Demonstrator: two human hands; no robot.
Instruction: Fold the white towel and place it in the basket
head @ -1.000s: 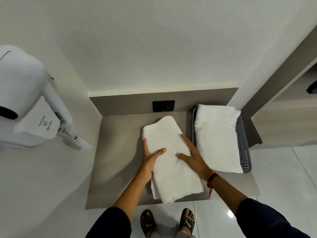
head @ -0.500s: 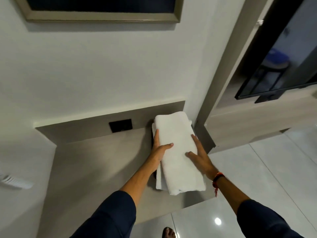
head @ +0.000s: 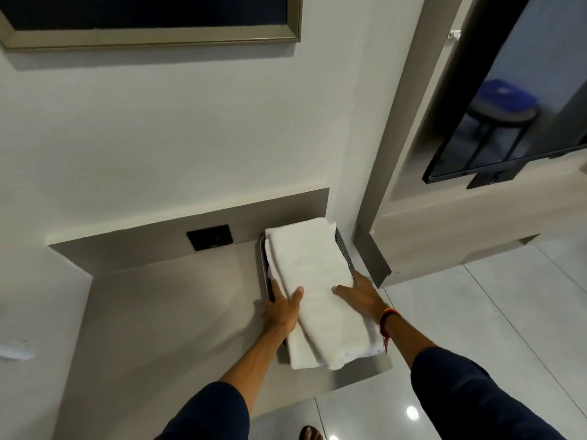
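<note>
A folded white towel (head: 313, 281) lies lengthwise over the dark perforated basket (head: 344, 254) at the right end of the grey counter. It rests on another folded white towel (head: 298, 350) whose edges show beneath it. My left hand (head: 282, 309) grips the towel's left edge, thumb on top and fingers under. On the right edge, my right hand (head: 362, 296) holds the towel the same way. The towel's near end hangs past the basket's front.
The grey counter (head: 178, 312) stretches to the left, with a black wall socket (head: 209, 237) on its backsplash. A framed panel hangs above. A wall-mounted television (head: 508, 115) and a wood-toned shelf are to the right. Shiny white floor tiles lie below.
Both hands carried the folded towel from the middle of the counter rightward onto the towel in the basket. The camera view swung right and upward.
</note>
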